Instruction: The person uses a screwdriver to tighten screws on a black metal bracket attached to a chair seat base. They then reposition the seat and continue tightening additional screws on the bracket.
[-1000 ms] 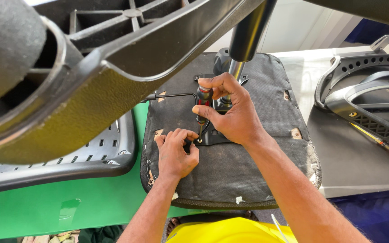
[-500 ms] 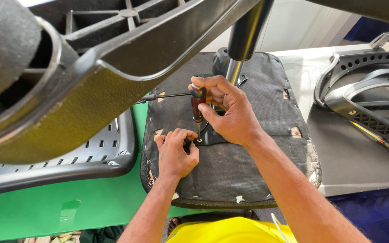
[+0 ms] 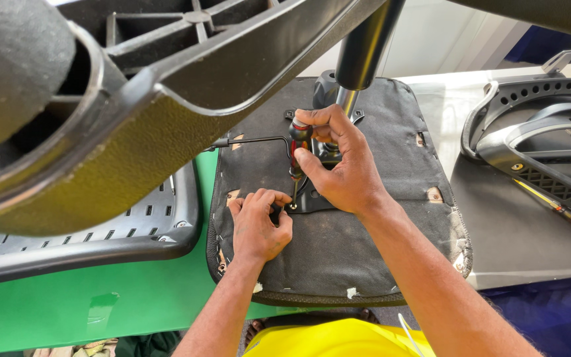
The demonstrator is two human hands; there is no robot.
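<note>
Your right hand (image 3: 342,165) is gripping a screwdriver (image 3: 297,155) upright on the seat underside (image 3: 365,251); your left hand (image 3: 259,225) is pinching beside its tip.

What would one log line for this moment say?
right hand: holds screwdriver upright on seat underside | left hand: steadies tip at bracket

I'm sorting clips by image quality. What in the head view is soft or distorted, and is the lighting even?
Head view: the chair base fills the upper left, oversized and slightly soft from closeness; the right hand, screwdriver, left hand and seat underside are sharp; lighting is even, with soft shadows and mild glare on the grey tabletop.
</note>
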